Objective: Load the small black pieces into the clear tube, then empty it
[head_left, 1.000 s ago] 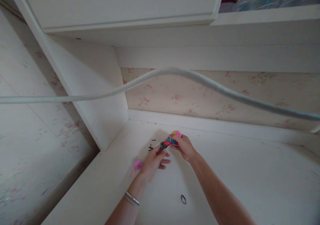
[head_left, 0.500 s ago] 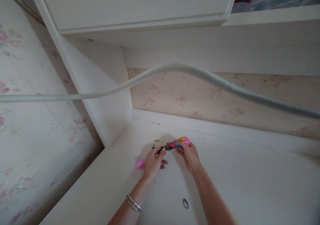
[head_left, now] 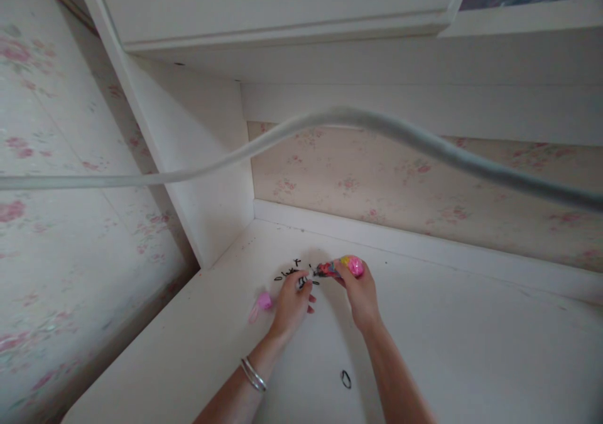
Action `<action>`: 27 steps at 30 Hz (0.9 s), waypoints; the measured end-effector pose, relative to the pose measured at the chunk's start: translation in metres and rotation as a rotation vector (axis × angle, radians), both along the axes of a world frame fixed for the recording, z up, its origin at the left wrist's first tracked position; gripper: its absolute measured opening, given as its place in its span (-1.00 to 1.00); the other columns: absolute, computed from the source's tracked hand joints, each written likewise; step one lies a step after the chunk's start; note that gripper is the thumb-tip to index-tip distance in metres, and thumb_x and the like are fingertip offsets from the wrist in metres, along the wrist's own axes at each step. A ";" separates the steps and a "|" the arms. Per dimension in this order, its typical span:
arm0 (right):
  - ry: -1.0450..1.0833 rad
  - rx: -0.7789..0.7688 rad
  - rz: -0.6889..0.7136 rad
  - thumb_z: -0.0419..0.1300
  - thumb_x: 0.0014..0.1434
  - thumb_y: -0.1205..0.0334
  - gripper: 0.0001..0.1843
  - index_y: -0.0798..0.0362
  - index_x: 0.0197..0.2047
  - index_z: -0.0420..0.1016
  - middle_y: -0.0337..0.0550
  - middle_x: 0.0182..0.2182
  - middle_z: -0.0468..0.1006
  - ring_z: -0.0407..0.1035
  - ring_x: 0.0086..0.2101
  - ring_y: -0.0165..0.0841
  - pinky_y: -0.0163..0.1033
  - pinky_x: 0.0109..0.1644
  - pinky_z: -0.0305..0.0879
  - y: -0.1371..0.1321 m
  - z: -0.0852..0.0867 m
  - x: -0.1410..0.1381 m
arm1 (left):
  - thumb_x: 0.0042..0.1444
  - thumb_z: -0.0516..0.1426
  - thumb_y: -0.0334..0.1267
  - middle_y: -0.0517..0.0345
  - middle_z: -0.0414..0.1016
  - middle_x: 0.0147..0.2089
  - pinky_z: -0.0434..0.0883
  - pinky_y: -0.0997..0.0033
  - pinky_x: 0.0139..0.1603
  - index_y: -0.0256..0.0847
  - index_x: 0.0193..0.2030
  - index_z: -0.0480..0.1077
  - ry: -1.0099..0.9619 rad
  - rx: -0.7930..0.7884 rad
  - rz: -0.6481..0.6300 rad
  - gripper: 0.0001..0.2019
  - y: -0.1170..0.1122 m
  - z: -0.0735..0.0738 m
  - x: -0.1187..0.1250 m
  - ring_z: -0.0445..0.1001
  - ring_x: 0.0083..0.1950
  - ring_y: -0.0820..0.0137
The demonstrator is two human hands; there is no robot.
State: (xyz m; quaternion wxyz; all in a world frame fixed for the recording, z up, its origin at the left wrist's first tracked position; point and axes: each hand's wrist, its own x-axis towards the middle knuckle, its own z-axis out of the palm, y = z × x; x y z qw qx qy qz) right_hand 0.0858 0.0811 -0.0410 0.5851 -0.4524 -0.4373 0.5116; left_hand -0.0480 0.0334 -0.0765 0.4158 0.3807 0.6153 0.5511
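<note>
A clear bottle of small coloured hair bands (head_left: 330, 269), pink at its far right end and red and black toward its mouth, lies tilted over the white desktop. My right hand (head_left: 360, 289) is wrapped round its pink and yellow part. At the mouth end, my left hand (head_left: 292, 298) is closed in a pinch on something whitish with black in it; whether that is the bottle's neck or loose bands I cannot tell. Several black hair bands (head_left: 296, 262) lie scattered just beyond the left fingers. A pink cap with a loop (head_left: 264, 300) lies left of my left hand.
One black band (head_left: 346, 379) lies on the white desktop (head_left: 471, 348) between my forearms. A pale cable (head_left: 339, 116) crosses in front of the view. A white side panel (head_left: 202, 147) stands at the left, and a cabinet (head_left: 282, 9) overhangs the desk.
More black hair bands now lie on the desktop beyond my left fingers. Both hands stay at the bottle with little movement. The view has shifted slightly.
</note>
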 end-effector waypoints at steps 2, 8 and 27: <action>0.125 -0.052 0.064 0.35 -0.08 0.02 -0.62 0.02 -0.22 0.45 -0.22 -0.32 0.57 0.45 -0.27 -0.32 -0.19 -0.16 0.41 -0.002 0.003 -0.002 | 0.12 0.14 -0.15 -0.09 0.38 0.04 0.40 0.53 -0.61 -0.20 0.14 0.27 -0.128 0.030 -0.041 -0.55 -0.003 0.006 0.002 0.50 -0.40 0.46; 0.331 -0.143 0.108 0.37 -0.08 0.05 -0.68 0.00 -0.29 0.45 -0.25 -0.35 0.57 0.46 -0.31 -0.37 -0.26 -0.20 0.42 -0.006 0.011 -0.005 | 0.06 0.19 -0.02 -0.07 0.42 0.03 0.38 0.55 -0.57 -0.19 0.14 0.34 -0.203 0.124 -0.059 -0.48 -0.009 0.018 0.003 0.48 -0.33 0.43; 0.157 -0.169 0.385 0.38 -0.10 0.08 -0.64 0.10 -0.26 0.51 -0.08 -0.29 0.61 0.48 -0.28 -0.28 -0.20 -0.22 0.43 -0.015 0.016 -0.006 | -0.06 0.27 -0.17 0.09 0.48 -0.21 0.30 0.55 -0.47 -0.22 -0.07 0.43 -0.265 0.102 -0.402 -0.62 -0.010 0.028 -0.010 0.37 -0.30 0.44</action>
